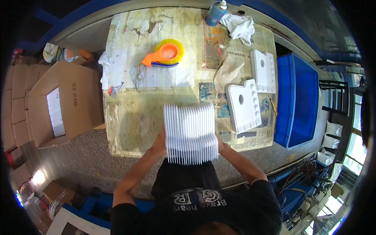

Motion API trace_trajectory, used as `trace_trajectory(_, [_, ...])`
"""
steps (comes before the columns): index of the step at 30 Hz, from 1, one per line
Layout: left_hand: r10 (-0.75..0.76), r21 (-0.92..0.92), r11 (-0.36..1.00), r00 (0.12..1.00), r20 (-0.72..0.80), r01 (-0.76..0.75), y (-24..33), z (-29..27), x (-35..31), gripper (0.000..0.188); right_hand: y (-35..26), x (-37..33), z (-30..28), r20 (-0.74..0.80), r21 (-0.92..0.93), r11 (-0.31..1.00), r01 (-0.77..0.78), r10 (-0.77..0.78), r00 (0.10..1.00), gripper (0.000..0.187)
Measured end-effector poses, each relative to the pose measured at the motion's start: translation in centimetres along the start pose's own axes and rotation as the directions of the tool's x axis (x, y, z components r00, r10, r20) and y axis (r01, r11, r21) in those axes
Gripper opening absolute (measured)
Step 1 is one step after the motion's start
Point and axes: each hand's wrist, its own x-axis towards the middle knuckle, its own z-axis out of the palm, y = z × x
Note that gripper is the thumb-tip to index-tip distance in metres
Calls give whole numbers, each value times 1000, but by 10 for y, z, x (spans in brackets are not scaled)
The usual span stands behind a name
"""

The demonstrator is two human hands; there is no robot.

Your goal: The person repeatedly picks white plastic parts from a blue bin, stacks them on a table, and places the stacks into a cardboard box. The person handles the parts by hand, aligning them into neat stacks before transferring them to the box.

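At the far left an open cardboard box [58, 102] stood beside the table, its flaps spread, with a strip of grey floor between it and the table's left edge. The paper-covered table [129, 125] had a bare patch on its left half, free room reaching to the near edge. Farther back lay an orange and yellow tape dispenser [166, 53], well apart from the hands.

The left hand [158, 145] pressed against the left side of a stack of white plastic palettes [190, 131], its fingers wrapped around the stack's lower left edge. The stack stood on edge at the table's near rim, its lower ends overhanging toward the person's body. The right hand [220, 147] clamped the opposite side; most of its fingers were hidden behind the stack.

Right of the stack lay two single white palettes, a nearer one [243, 105] and a farther one [263, 70], apart from the stack. A spray can [216, 12] and a white rag [239, 26] sat at the far edge. A blue bin [299, 100] stood just past the table's right edge.
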Motion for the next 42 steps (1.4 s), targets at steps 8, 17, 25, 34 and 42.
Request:
trace_trajectory(8, [-163,-175,967,978,130,185,86,-29,-14,132,-89,-27,-11,24,-303,935,-182,199,980,79])
trace_trajectory(17, [-97,-797,595,994,56,103,19,-5,-2,94,-12,-14,-5,-122,292,951,-103,143,982,90])
trace_trajectory(25, [-159,-907,389,958,-240,-163,-80,83,23,60,20,15,25,-496,241,956,167,-27,868,66])
trace_trajectory(34, [-274,-733,637,819,-505,-238,184,-6,-17,76,-86,-14,-27,-229,859,477,185,36,973,41])
trace_trajectory(42, [-77,-486,769,696,-714,-415,332,-24,-68,63,-198,-47,-22,-390,698,469,542,-387,836,28])
